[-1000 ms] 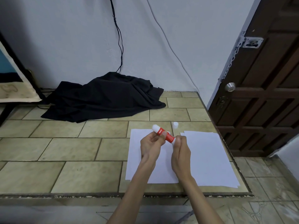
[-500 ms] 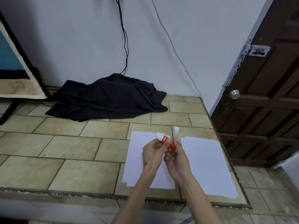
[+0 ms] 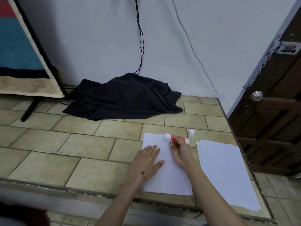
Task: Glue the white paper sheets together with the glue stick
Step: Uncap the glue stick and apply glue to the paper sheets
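White paper sheet (image 3: pixel 169 173) lies flat on the tiled worktop (image 3: pixel 68 154), near its front edge. Left hand (image 3: pixel 146 162) rests palm-down on the sheet's left margin, fingers spread and thumb extended toward 3 o'clock; its grip holds nothing. Right hand (image 3: pixel 180 152) sits at 2 o'clock of the left hand, its grip pinched around the red barrel of the glue stick (image 3: pixel 176 138). The stick lies nearly level, its white glue end pointing toward 9 o'clock at the sheet's far edge and its white base toward 3 o'clock; whether the glue end touches the paper cannot be told. White cap (image 3: pixel 191 132) stands upright on the tiles, at 1 o'clock of the right hand, apart from the stick. Paper stack (image 3: pixel 228 173), slightly fanned, lies at 3 o'clock of the single sheet, just beside it with a narrow strip of tile between. Black cloth (image 3: pixel 123 98) is heaped against the wall at 11 o'clock, well apart from the sheets. Wooden door (image 3: pixel 276 98) bounds the worktop at 3 o'clock.
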